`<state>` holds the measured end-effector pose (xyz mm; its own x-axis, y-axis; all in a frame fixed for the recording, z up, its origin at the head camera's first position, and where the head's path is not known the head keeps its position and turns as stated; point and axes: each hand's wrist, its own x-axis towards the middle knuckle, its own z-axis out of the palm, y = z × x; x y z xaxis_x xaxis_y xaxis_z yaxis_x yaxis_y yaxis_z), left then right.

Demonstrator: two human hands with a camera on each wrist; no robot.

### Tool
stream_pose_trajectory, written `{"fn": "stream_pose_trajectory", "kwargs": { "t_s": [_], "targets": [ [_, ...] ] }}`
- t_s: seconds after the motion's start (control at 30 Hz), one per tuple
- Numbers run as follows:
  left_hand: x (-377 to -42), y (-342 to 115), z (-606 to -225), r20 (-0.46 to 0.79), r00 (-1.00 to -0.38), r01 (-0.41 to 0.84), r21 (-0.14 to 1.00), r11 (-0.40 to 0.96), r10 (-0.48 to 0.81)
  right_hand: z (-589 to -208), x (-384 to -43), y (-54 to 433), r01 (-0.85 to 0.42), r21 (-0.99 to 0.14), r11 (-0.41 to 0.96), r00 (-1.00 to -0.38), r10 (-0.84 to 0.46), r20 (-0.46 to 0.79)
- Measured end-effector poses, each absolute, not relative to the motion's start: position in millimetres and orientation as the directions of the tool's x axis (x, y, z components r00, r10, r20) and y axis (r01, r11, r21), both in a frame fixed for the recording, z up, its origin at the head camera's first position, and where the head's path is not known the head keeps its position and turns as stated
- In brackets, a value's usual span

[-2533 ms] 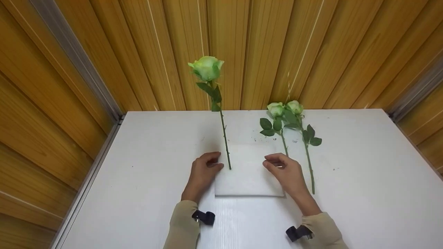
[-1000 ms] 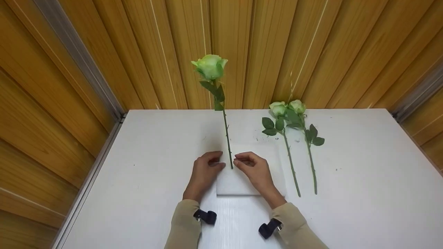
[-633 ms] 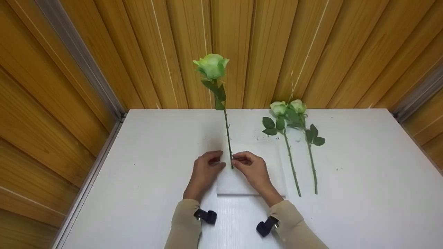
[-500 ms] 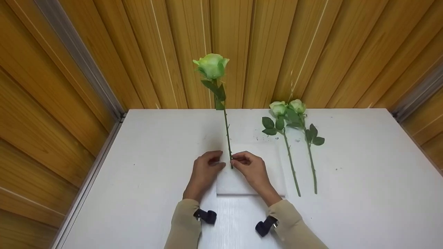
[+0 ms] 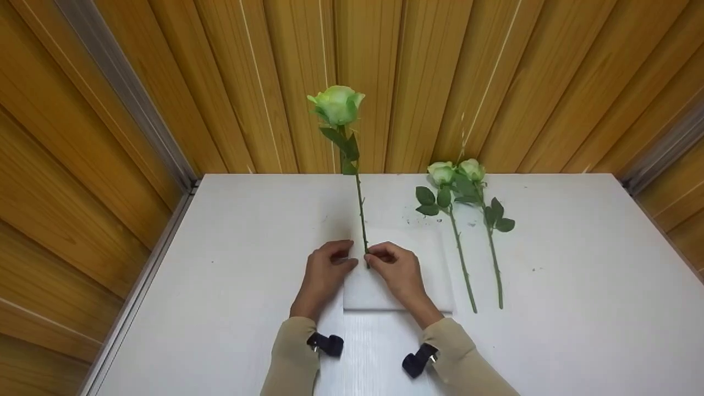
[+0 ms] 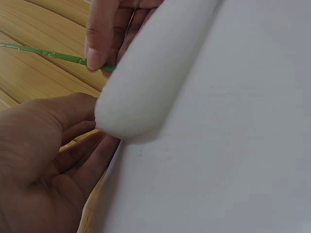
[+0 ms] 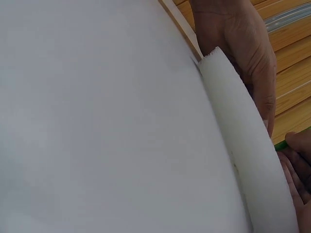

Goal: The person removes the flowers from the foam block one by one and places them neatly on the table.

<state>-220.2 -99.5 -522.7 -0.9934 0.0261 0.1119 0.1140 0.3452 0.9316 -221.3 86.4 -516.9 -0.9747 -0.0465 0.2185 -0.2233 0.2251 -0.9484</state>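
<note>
A pale green rose [image 5: 336, 105] with a thorny stem stands nearly upright, leaning slightly left, its lower end at a white foam block [image 5: 410, 291]. My right hand [image 5: 400, 272] pinches the stem low down, just above the foam, between thumb and fingers. In the left wrist view the pinched green stem [image 6: 60, 56] meets the far side of the thick foam. My left hand [image 5: 324, 275] rests against the block's left edge with thumb and fingers spread apart. Seen from the left wrist, the left thumb and fingers touch the foam's end.
Two more pale green roses [image 5: 441, 173] [image 5: 472, 170] lie on the white table [image 5: 247, 231] to the right of the foam, flowers toward the back. Wood-look panels [image 5: 220, 82] wall the back and sides. Small dark specks dot the tabletop.
My right hand has moved left from the foam's right side to the standing rose and now pinches its stem. The left hand stays at the block's left edge.
</note>
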Motion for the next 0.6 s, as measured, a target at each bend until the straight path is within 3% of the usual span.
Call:
{"fn": "stream_pose_trajectory", "kwargs": {
  "t_s": [0.6],
  "targets": [
    [-220.2,-99.5,-522.1,0.105,-0.994,0.109,0.918,0.381,0.03,-517.5,-219.6,85.6,-0.209,-0.968,0.137,-0.976,0.034,0.216]
  ]
}}
